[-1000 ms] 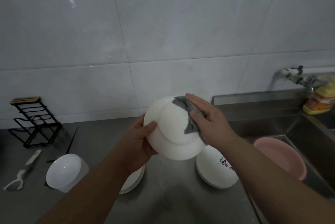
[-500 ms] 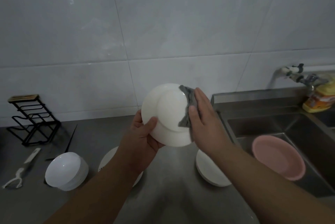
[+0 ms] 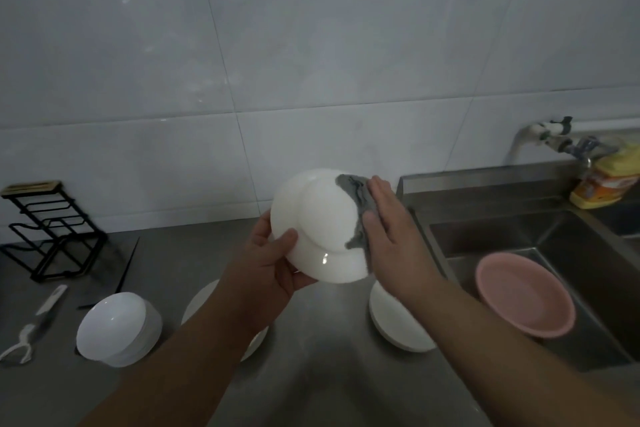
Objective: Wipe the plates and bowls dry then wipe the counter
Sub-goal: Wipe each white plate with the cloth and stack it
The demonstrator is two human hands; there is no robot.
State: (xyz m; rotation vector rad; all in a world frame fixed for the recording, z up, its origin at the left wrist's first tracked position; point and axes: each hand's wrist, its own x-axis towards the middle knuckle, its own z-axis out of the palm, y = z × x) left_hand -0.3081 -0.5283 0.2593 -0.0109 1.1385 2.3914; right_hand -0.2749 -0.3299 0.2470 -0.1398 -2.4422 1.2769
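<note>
My left hand (image 3: 266, 264) grips a white plate (image 3: 318, 219) by its lower left rim and holds it tilted above the steel counter (image 3: 311, 374), underside towards me. My right hand (image 3: 388, 229) presses a grey cloth (image 3: 356, 205) flat against the plate's right side, fingers straight. Below on the counter lie a stack of white bowls (image 3: 114, 329) at the left, a white plate (image 3: 201, 302) partly hidden under my left arm, and white plates (image 3: 388, 326) under my right arm.
A pink basin (image 3: 523, 295) sits in the steel sink (image 3: 519, 229) at the right, below a tap (image 3: 561, 139) and a yellow bottle (image 3: 606, 181). At the far left stand a black wire rack (image 3: 48, 229), a peeler (image 3: 34, 322) and a dark knife (image 3: 124, 271). A tiled wall lies behind.
The plate has been turned a little in my left hand. My right hand slid the cloth round the plate's right edge, upward and then lower along that side.
</note>
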